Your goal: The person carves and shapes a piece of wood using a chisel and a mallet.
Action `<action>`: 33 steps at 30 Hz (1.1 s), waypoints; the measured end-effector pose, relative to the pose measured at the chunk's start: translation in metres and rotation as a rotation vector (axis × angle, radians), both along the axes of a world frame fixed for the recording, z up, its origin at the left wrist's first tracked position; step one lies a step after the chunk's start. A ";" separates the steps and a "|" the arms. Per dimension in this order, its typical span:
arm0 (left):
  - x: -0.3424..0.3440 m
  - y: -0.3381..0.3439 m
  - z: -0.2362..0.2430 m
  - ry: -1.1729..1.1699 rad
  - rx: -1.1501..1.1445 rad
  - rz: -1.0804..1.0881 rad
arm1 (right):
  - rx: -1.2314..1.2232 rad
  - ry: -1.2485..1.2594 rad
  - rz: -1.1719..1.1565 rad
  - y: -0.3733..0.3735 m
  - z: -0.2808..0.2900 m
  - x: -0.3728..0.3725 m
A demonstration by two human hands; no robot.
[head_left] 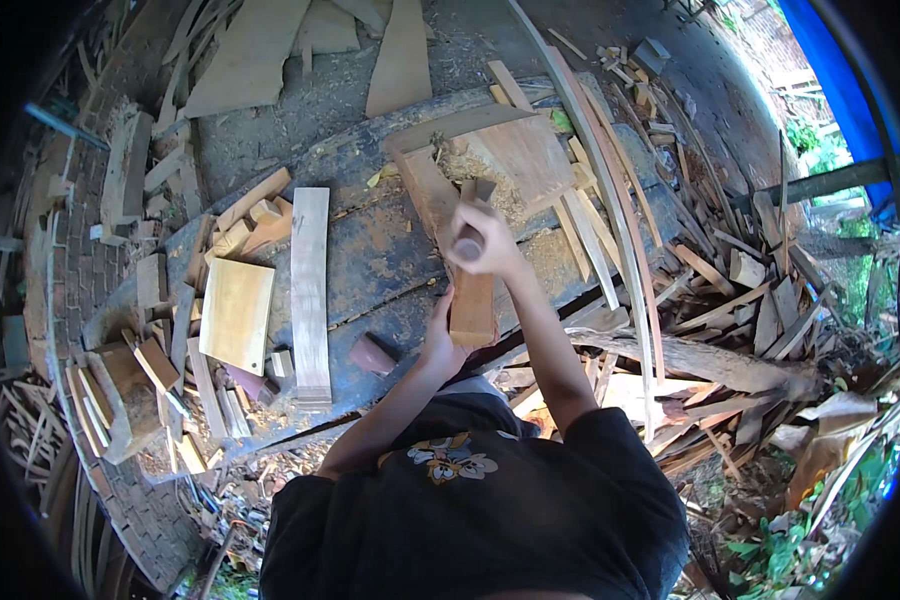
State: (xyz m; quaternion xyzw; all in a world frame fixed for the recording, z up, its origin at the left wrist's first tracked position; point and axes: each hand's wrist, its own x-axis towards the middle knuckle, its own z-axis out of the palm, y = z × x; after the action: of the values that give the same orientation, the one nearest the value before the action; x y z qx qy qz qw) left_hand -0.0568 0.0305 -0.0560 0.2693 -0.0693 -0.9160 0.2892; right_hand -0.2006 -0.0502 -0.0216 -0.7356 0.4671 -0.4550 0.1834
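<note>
My left hand [440,328] grips the near end of a thick, reddish-brown wooden block [473,306] from its left side, with some fingers hidden behind the wood. My right hand [492,243] is closed over the block farther up, wrapped around a grey-brown piece with a round end [467,246]. Its kind is not clear, and motion blurs the fingers a little. Past that hand, a dark squared wooden end [478,188] sticks out. A wide brown board [518,150] strewn with wood shavings lies just beyond.
The worn dark workbench [375,240] carries a long pale plank [311,290], a light square board [237,312] and a curled brown piece [372,356] to my left. Long strips [610,200] cross its right side. Scrap wood [735,300] piles up at right; flat sheets [250,55] lie beyond the bench.
</note>
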 end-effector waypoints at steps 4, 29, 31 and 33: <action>0.008 -0.003 -0.009 0.018 0.068 -0.021 | -0.043 -0.178 0.002 0.041 0.023 0.006; 0.056 -0.016 0.058 -0.379 -0.760 0.032 | -0.458 -0.414 -0.283 0.237 0.070 0.042; 0.060 -0.014 0.071 -0.249 -0.774 0.057 | -0.468 -0.429 -0.235 0.235 0.070 0.049; 0.062 -0.009 0.079 -0.177 -0.770 0.059 | -0.450 -0.455 -0.120 0.232 0.071 0.058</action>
State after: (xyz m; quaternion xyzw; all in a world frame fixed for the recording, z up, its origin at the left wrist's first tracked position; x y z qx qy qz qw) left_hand 0.0055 0.0217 0.0235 0.2209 -0.4245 -0.7876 0.3882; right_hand -0.1428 0.1820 0.0495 -0.6083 0.3445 -0.7095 0.0887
